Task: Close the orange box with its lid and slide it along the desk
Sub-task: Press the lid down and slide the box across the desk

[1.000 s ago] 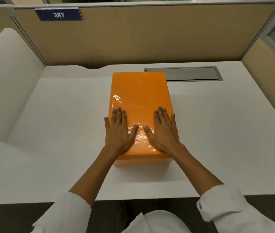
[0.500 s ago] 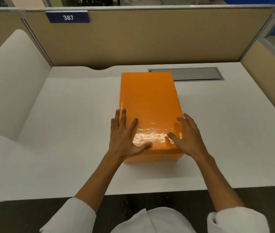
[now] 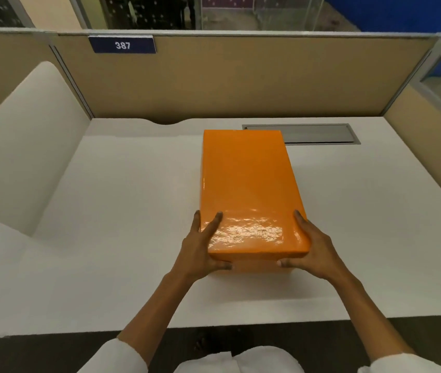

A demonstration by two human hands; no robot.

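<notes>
The orange box lies lengthwise on the white desk, its glossy lid fully seated on top. My left hand clasps the near left corner, fingers along the left side and over the lid edge, thumb on the near face. My right hand clasps the near right corner the same way, fingers up the right side and thumb on the near face. The box's far end sits close to the desk's back.
A grey metal cable hatch is set flush in the desk just right of the box's far end. Tan partition walls close the back and right side. A white curved side panel rises on the left. The desk's front edge runs below my wrists.
Both hands have slid off the top of the lid to the near corners and now grip the box's sides. The box appears slightly further right in view.
</notes>
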